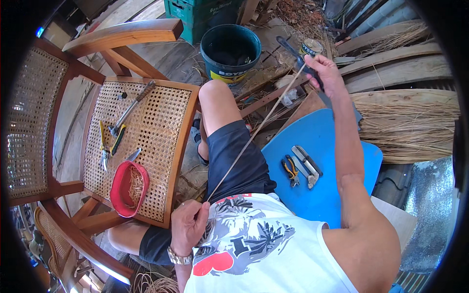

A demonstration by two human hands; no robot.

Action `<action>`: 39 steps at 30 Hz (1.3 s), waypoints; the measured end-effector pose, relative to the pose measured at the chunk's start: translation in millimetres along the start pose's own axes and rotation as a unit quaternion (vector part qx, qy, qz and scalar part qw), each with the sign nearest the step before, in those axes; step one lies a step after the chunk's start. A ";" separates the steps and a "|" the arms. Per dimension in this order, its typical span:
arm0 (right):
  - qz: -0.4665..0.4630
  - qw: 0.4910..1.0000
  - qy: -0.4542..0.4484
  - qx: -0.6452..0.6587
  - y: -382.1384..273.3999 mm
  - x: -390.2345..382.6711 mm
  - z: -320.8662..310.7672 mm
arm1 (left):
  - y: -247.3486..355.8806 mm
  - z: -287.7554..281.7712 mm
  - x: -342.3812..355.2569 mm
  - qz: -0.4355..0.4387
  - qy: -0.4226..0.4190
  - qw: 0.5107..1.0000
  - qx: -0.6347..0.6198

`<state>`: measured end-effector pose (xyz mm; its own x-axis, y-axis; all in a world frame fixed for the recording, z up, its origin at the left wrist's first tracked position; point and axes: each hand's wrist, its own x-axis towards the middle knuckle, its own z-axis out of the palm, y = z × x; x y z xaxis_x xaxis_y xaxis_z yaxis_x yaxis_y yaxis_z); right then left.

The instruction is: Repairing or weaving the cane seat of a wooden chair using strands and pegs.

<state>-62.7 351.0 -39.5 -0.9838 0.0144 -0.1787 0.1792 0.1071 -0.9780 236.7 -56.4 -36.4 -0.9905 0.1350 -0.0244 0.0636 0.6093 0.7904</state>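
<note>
"Cane strand (251,139), where?"
"Slanting over my thigh (225,141): my left hand (189,225), low by my shirt (254,244), pinches its lower end; my right hand (326,75), arm (349,146) outstretched, pinches the upper, beside a dark handle (287,45)."

Ahead of you stands a dark bucket (211,62), a green crate (190,30) behind it; at your right shines a silvery sheet (429,210).

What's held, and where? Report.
A thin tan cane strip, its lower visible end in the left hand, upper in the right hand. Whether the right also grips the long dark tool is unclear.
</note>
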 end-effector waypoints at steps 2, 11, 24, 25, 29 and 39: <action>-0.018 1.000 0.001 -0.019 5.7 -10.0 20.9 | -2.2 -3.9 3.1 0.085 0.037 0.992 0.084; 0.006 0.995 -0.057 0.086 45.1 -75.4 145.4 | 19.4 31.7 148.2 -0.019 0.019 0.985 -0.169; 0.074 0.994 0.018 0.077 66.0 -1.9 34.6 | -1.6 41.5 92.0 0.075 0.052 0.996 -0.019; 0.074 0.995 0.019 0.065 62.5 10.7 14.2 | -4.0 30.3 64.2 0.051 0.047 0.997 -0.019; 0.050 0.992 0.089 0.080 46.1 41.5 -33.9 | -12.1 -1.5 -10.9 -0.043 0.093 0.993 -0.062; 0.000 0.994 0.017 0.105 47.0 -29.5 76.4 | 56.6 -18.1 82.3 -0.017 0.037 0.941 -0.337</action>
<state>-24.9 279.7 -88.4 -0.9829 0.0478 -0.1778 0.1723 -0.1024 -0.9797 156.6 -24.9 17.4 -0.9979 0.0552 -0.0331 -0.0345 -0.0244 0.9991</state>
